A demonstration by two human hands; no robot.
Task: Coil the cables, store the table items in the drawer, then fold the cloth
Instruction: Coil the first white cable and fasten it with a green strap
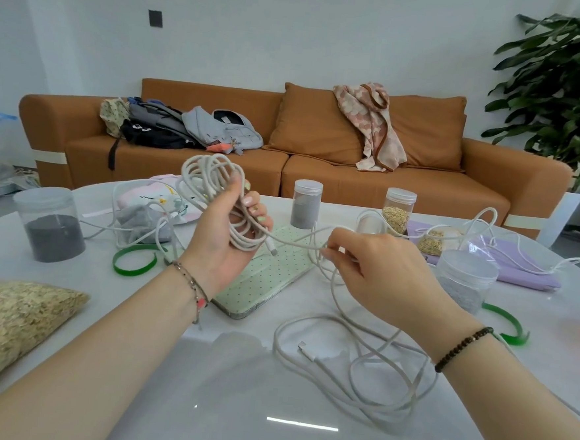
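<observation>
A bag of grain (10, 324) lies at the left edge of the table (234, 405), with a jar of dark powder (49, 225) just behind it. The left hand (226, 229) is raised, fingers curled round a coiled bundle of white cable (246, 235). A strand runs from the bundle over the green dotted tablet case (271, 273) to the right hand (381, 264), whose thumb and fingertips pinch it. Loose loops (308, 351) sprawl on the table under that wrist. Farther right, a lilac cloth (532, 271) lies crumpled behind a clear jar (466, 280).
</observation>
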